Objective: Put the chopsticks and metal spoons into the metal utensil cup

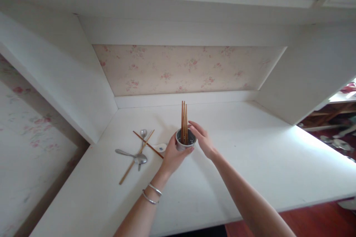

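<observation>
A small round metal cup stands on the white desk and holds several wooden chopsticks upright. My left hand is wrapped round the cup's near left side. My right hand rests against the cup's right rim, fingers curled towards it and nothing else in them. Two silver bangles sit on my left wrist.
Left of the cup lie two crossed wooden chopsticks, two metal spoons and a white ceramic spoon. Desk side panels rise at left and right, floral wallpaper behind, and a shelf with bottles overhead.
</observation>
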Available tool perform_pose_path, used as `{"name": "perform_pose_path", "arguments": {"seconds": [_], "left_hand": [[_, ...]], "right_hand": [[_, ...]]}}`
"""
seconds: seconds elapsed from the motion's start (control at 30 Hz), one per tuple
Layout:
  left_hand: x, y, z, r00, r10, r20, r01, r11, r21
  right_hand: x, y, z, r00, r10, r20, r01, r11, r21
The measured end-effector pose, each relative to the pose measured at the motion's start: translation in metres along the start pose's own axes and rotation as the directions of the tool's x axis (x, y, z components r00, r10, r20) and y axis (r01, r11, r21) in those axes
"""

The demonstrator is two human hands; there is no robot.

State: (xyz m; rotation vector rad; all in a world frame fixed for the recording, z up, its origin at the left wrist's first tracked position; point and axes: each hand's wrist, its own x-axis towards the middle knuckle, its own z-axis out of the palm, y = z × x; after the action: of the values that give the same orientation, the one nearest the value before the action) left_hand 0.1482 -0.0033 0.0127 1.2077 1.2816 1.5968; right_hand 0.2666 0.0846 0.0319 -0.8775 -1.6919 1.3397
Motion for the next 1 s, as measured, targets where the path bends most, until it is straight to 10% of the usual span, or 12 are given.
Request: {"name": "perform_pose_path", "arguments": {"seconds": [0.17,0.47,0.63,0.8,0.9,1.0], "left_hand": [[-0.001,0.003,0.0,1.0,-0.001,-0.003,0.001,1.0,0.022],[-0.003,0.006,-0.002,0.998,0.034,0.047,-0.04,0.991,0.128],[-0.014,0.015,-0.036,0.999,0.03,-0.038,-0.013,0.921,0.389],[-0.014,0.029,-0.1,0.995,0.039,-0.088,0.063,0.428,0.901],[-0.012,0.031,-0.128,0.995,-0.063,-0.082,0.086,0.062,0.994],[-0.011,0.026,-0.14,0.979,-0.172,-0.11,0.089,-0.121,0.989]], "right_hand": [[-0.018,0.019,0.005,0.973,-0.056,0.224,-0.005,0.965,0.262],[-0.019,0.031,0.009,0.975,-0.087,0.205,0.027,0.961,0.277],[-0.018,0.033,0.008,0.974,-0.085,0.212,0.021,0.957,0.289],[-0.016,0.041,0.007,0.972,-0.071,0.224,-0.002,0.95,0.312],[-0.014,0.046,0.007,0.973,-0.075,0.219,0.0,0.946,0.324],[-0.013,0.048,0.006,0.974,-0.082,0.209,0.01,0.946,0.325]]}}
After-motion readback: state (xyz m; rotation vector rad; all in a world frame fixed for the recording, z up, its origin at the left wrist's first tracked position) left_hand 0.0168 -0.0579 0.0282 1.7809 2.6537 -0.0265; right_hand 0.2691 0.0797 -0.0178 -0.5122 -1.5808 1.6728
